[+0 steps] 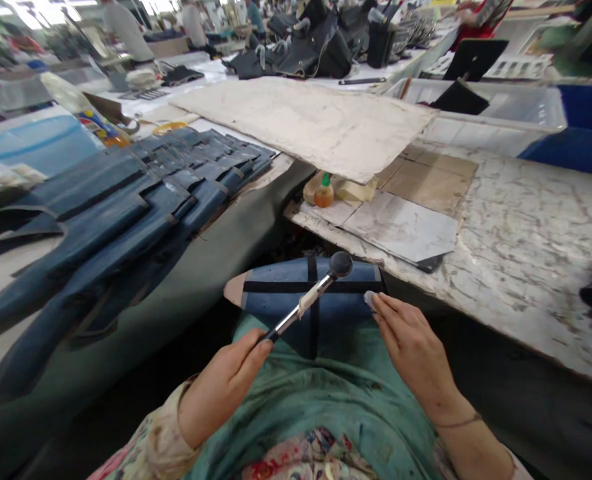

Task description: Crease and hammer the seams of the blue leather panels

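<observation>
My left hand (231,380) is closed round the dark grip of a hammer (309,300), which has a silver shaft wrapped in pale tape and a round black head. The hammer slants up to the right, over a dark blue panel (276,307) on my lap. Two black strips cross on that panel, and a pinkish tip shows at its left end. My right hand (411,340) pinches a small whitish piece (370,301) at the panel's right end; its kind is unclear. A green apron (326,393) lies beneath the panel.
Overlapping blue panels (176,180) cover the left table. At the right table's near edge, a small amber bottle with a green cap (325,192) stands beside cardboard sheets (406,227). A large pale board (316,120) bridges both tables. Farther off are a white bin (516,107) and black bags (316,47).
</observation>
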Tool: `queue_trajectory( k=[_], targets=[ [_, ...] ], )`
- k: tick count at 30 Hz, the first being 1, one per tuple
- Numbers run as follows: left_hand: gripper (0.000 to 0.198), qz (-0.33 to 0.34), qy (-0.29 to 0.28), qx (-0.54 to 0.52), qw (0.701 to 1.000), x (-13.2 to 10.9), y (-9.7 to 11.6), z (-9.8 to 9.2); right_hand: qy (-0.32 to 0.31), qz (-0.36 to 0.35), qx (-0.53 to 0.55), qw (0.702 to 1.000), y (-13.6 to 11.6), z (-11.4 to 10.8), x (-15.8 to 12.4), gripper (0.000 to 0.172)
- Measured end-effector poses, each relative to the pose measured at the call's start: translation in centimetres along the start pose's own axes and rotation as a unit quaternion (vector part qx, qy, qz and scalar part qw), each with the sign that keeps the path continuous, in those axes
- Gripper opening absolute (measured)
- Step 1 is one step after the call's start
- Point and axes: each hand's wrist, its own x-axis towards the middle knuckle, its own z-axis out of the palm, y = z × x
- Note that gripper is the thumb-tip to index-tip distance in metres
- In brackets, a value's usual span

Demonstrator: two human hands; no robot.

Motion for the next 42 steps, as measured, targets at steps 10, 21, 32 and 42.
queue_trajectory(
  k=[10, 21, 32, 42],
  targets=[
    [0.036, -0.025, 0.037, -0.037, 0.998, -0.5, -1.3, -0.7, 0.007, 0.005, 0.001, 1.000, -0.1, -0.1, -0.1, 0.034],
    [0.035, -0.022, 0.025, 0.018, 0.999, -1.0, -1.0, -0.5, 0.004, 0.002, 0.000, 1.000, 0.1, 0.1, -0.3, 0.035],
    [0.036, -0.067, 0.029, 0.012, 0.997, -2.7, -1.9, -0.9, 0.017, -0.015, -0.012, 1.000, 0.3, 0.1, -0.4, 0.035],
    [0.042, -0.104, 0.105, -0.042, 0.988, -4.6, -4.7, -1.4, 0.012, -0.011, -0.011, 1.000, 0.4, 0.3, -0.5, 0.037]
  ],
)
